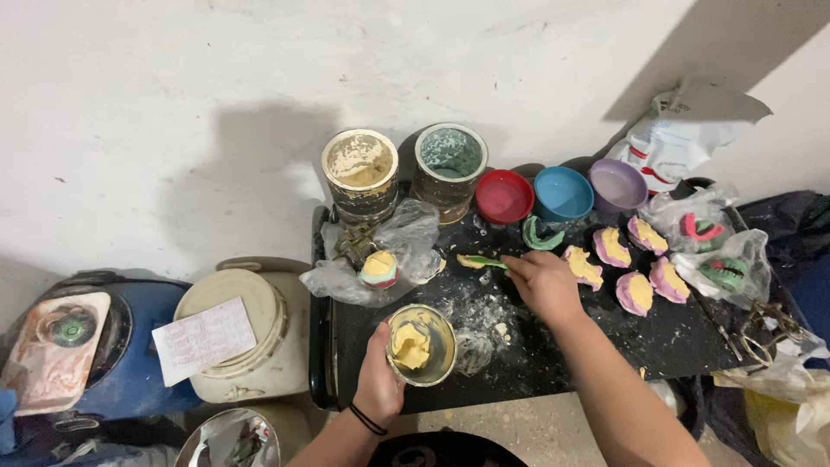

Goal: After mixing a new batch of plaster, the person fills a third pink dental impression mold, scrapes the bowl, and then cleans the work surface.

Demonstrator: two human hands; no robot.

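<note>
Two tins (360, 173) by the wall, three small bowls (562, 192), five filled pink moulds (612, 246), two hands (546, 284) working.

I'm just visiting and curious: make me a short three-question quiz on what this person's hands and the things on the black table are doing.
1. True or false: the left hand holds a mixing cup with yellow paste in it.
2. What does the right hand grip? A) a green-handled spatula B) a red bowl C) a plastic bag
3. Fill in: three small bowls stand in a row by the wall: red, blue and ____.

Key
1. True; its fingers wrap the cup's side.
2. A: the green-handled spatula, its tip resting on the black table.
3. Purple.
</note>
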